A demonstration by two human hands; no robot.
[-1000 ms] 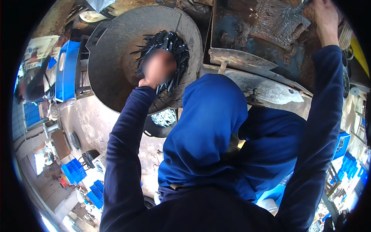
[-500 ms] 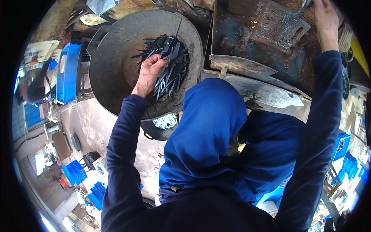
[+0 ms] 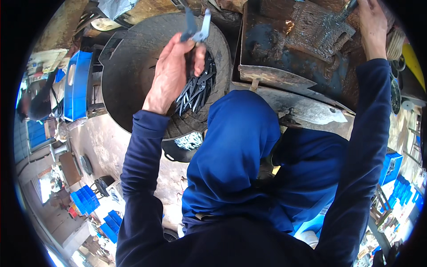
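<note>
My left hand (image 3: 171, 66) is closed round a small shears-like metal tool (image 3: 195, 31), held above a wide dark metal pan. Its two short blades spread apart upward, one dark and one shiny. Below the hand, a heap of similar dark metal tools (image 3: 198, 91) with long thin arms lies in the pan (image 3: 129, 75), partly hidden by my fingers. My right hand (image 3: 373, 29) is at the upper right, over a grimy metal trough (image 3: 275, 73) and beside a dark handle (image 3: 349, 9). The upper edge cuts off its fingertips, so its grip is hidden.
Inside the trough sits a wet, rusty metal block (image 3: 318, 35). A black basin (image 3: 175, 151) with shiny pieces stands under the pan's near rim. To the left is a blue crate (image 3: 78, 86). My blue-clad knee (image 3: 244, 120) rises between pan and trough.
My left hand has lifted from the heap, bringing one shears-like tool up toward the pan's far rim with its blades spread. My right hand stays in nearly the same place.
</note>
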